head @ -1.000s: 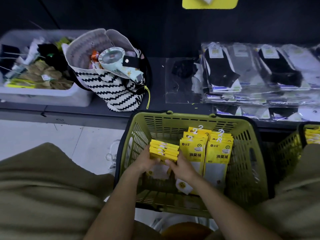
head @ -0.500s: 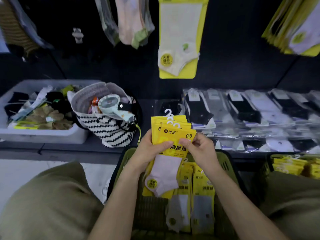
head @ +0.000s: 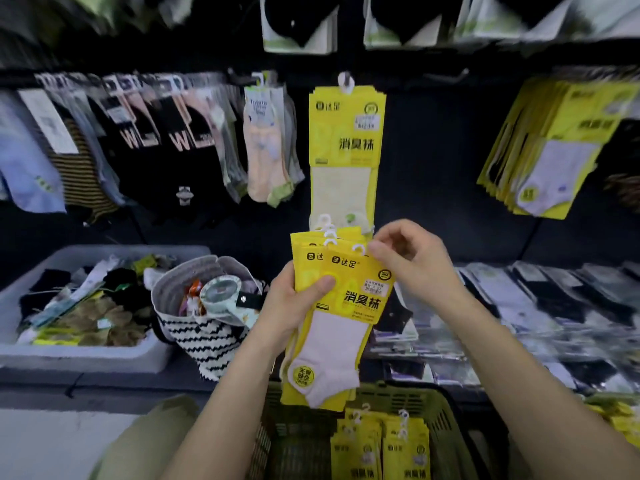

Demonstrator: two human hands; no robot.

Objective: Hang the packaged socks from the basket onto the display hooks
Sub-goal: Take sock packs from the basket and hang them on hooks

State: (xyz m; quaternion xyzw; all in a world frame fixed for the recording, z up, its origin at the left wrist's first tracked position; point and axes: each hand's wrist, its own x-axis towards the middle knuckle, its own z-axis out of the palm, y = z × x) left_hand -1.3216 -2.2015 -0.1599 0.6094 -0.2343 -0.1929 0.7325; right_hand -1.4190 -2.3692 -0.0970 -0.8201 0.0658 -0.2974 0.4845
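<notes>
Left hand (head: 294, 306) clamps the sock pack stack (head: 332, 306) over the basket (head: 433, 420) — right hand (head: 412, 268) pinching front pack's hanger. Next: peel it off, lift to the hook (head: 346, 81) above — align the loop.

Held sock packs (head: 341, 299): yellow card, black print, pale pink sock, white hooks. Hung pack (head: 346, 133) at frame centre: same yellow, cream sock. Basket (head: 408, 400) bottom centre: olive green. Bag (head: 204, 334) left of centre: black-white zigzag, grey rim. Bin (head: 86, 355) lower left: white. Display wall (head: 433, 150): black.
</notes>
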